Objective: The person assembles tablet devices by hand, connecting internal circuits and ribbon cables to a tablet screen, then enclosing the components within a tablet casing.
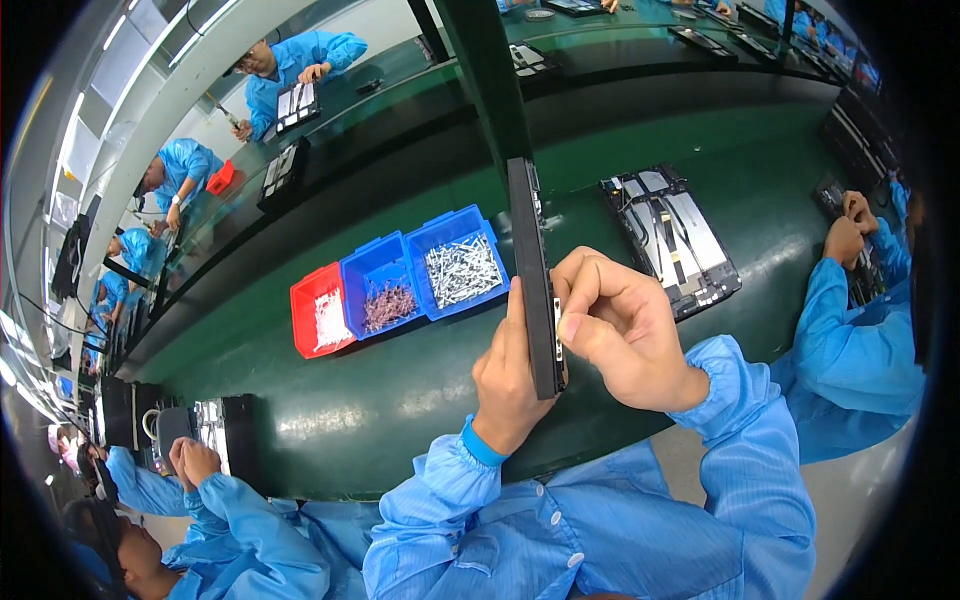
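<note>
My left hand [505, 380] grips a flat black tablet-like device [528, 270], held up on edge above the green bench so that its thin side faces me. Its inner side, turned to the right, shows small metal and circuit parts. Against that side my right hand [630, 335] is pinched, thumb and forefinger at a small silvery-white piece [558, 335] near the lower edge. Whether the fingers hold this piece or only press on it, I cannot tell. Right of my hands lies a second opened device [700, 240], with pale panels and dark cables exposed.
A red bin [300, 318] with white pieces adjoins two blue bins, one [362, 262] with reddish bits, the other [440, 232] with silvery-white strips. A green post [487, 80] rises behind. Co-workers sit left and right [850, 310]; others work beyond the raised shelf [400, 125].
</note>
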{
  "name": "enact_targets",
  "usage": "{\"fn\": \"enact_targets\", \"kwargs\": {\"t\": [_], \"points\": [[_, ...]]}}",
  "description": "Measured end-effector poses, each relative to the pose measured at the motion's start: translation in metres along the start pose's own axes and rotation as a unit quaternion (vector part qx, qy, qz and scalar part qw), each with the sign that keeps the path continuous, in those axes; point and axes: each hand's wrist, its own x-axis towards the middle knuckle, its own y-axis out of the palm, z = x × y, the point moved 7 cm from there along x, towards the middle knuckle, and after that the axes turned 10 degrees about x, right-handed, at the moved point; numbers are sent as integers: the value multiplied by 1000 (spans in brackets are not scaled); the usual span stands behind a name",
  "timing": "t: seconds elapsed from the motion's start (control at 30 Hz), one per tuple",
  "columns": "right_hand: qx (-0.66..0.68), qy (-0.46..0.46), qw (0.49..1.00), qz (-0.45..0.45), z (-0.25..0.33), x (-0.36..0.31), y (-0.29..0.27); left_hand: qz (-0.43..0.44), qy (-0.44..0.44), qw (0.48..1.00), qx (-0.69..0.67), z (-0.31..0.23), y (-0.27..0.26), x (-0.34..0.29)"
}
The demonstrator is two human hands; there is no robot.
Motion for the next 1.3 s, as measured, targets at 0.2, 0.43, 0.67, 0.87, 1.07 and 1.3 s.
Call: {"fn": "enact_targets", "kwargs": {"t": [0.2, 0.43, 0.67, 0.87, 1.07, 1.3], "points": [[-9, 6, 1000, -7, 3, 0, 4, -5, 5, 1000, 2, -2, -2, 1], [-8, 24, 1000, -10, 4, -1, 5, -12, 32, 999, 29, -5, -2, 0], [-15, 22, 1000, -5, 6, 0, 4, 1, 15, 1000, 9, -3, -1, -1], [-26, 17, 1000, -1, 6, 0, 4, -13, 29, 999, 5, -3, -1, -4], [35, 90, 995, -40, -2, 0, -5, -18, 39, 997, 56, -7, -1, -3], [45, 110, 992, -52, -3, 2, -9, -57, 13, 998, 35, -8, -3, 0]]}}
